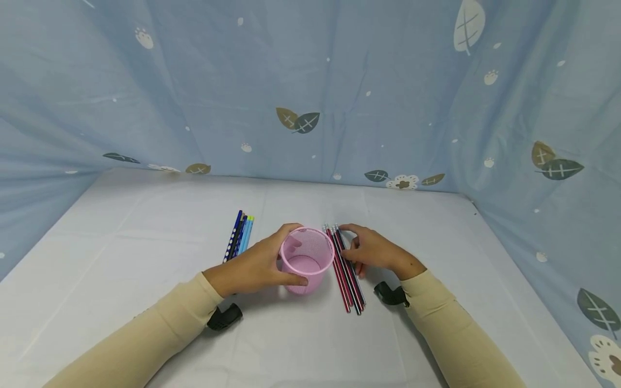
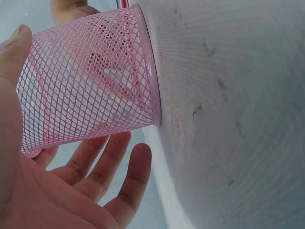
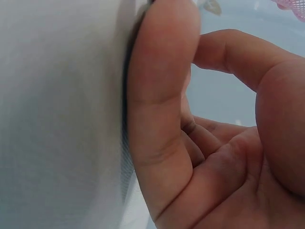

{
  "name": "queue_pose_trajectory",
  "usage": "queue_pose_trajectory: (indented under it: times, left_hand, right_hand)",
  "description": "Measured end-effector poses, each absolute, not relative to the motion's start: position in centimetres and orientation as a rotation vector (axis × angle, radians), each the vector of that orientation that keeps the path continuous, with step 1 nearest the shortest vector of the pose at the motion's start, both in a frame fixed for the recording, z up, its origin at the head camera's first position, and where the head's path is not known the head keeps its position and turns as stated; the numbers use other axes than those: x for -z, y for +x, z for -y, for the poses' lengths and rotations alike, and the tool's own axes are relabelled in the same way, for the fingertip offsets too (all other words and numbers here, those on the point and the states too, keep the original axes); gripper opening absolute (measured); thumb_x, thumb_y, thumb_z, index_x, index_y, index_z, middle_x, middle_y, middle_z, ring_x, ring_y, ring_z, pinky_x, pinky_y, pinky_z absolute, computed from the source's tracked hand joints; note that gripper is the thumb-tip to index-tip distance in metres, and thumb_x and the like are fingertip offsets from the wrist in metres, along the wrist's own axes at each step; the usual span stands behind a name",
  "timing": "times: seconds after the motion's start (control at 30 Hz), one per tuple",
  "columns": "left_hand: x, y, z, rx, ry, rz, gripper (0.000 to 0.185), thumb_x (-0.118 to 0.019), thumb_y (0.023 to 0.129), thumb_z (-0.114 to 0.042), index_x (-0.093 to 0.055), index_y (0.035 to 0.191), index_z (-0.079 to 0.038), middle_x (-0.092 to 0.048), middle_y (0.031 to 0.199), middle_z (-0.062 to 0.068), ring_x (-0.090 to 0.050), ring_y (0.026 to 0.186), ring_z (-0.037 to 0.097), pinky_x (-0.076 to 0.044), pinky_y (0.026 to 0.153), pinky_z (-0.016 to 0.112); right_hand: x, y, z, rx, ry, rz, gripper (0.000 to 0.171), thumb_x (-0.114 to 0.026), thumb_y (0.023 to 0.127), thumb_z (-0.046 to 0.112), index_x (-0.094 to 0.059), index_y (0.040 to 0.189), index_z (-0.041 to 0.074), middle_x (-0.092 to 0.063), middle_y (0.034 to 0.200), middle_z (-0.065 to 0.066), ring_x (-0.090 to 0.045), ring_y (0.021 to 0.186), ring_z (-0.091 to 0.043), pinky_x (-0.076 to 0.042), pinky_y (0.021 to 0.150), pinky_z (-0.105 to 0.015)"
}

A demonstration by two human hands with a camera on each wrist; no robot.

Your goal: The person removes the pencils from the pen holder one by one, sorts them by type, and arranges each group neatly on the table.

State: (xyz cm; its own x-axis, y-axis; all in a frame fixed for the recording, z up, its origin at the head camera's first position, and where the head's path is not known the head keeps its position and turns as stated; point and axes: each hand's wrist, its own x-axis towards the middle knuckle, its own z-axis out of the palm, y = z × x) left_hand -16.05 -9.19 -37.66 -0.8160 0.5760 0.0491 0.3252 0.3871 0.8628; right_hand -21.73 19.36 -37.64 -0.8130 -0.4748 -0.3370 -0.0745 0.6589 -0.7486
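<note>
My left hand (image 1: 262, 264) grips a pink mesh pen holder (image 1: 316, 276) from its left side, with the thumb across the near wall. The left wrist view shows the holder's mesh wall (image 2: 81, 86) with the fingers curved beneath it. Just right of the holder, a bundle of red and black striped pencils (image 1: 348, 285) lies on the cloth. My right hand (image 1: 375, 248) is at their far end, index finger and thumb apart, with both tips by the pencils. In the right wrist view the bent fingers (image 3: 159, 109) hide any contact with the pencils.
Several dark blue and light blue pencils (image 1: 239, 237) lie left of the holder, partly behind my left hand. A white cloth (image 1: 160, 226) covers the table. A blue curtain with leaf prints (image 1: 339, 108) hangs behind and along the sides.
</note>
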Motion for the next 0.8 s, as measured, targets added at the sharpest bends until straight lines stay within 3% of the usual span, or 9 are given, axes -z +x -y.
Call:
queue_pose_trajectory:
  times: [0.43,0.6,0.8]
  left_hand:
    - [38.4,-15.9,9.6,-1.42,0.771,-2.375,0.094,-0.088,0.075,-0.04,-0.029,0.148,-0.034,-0.054,0.135,-0.006,-0.053,0.124,0.019,-0.05,0.099,0.039]
    - [38.7,-15.9,9.5,-1.421,0.781,-2.377,0.094,-0.088,0.074,-0.043,-0.029,0.148,-0.033,-0.054,0.135,-0.005,-0.053,0.124,0.018,-0.05,0.099,0.038]
    - [38.7,-15.9,9.5,-1.402,0.808,-2.353,0.104,-0.09,0.074,-0.034,-0.022,0.153,-0.029,-0.051,0.141,-0.002,-0.051,0.128,0.021,-0.048,0.104,0.043]
  right_hand:
    - [38.3,-22.0,-19.0,1.037,-0.453,-2.364,0.07,-0.064,0.097,0.014,-0.027,0.156,0.014,-0.06,0.071,-0.011,-0.062,0.048,-0.018,-0.057,0.051,-0.038]
    - [38.8,-22.0,-18.9,1.02,-0.445,-2.383,0.066,-0.061,0.1,0.021,-0.027,0.156,0.017,-0.057,0.07,-0.009,-0.062,0.049,-0.02,-0.057,0.052,-0.038]
    - [39.1,-22.1,-19.3,1.049,-0.428,-2.352,0.063,-0.058,0.102,0.031,-0.028,0.156,0.019,-0.056,0.072,-0.009,-0.063,0.052,-0.023,-0.057,0.054,-0.039]
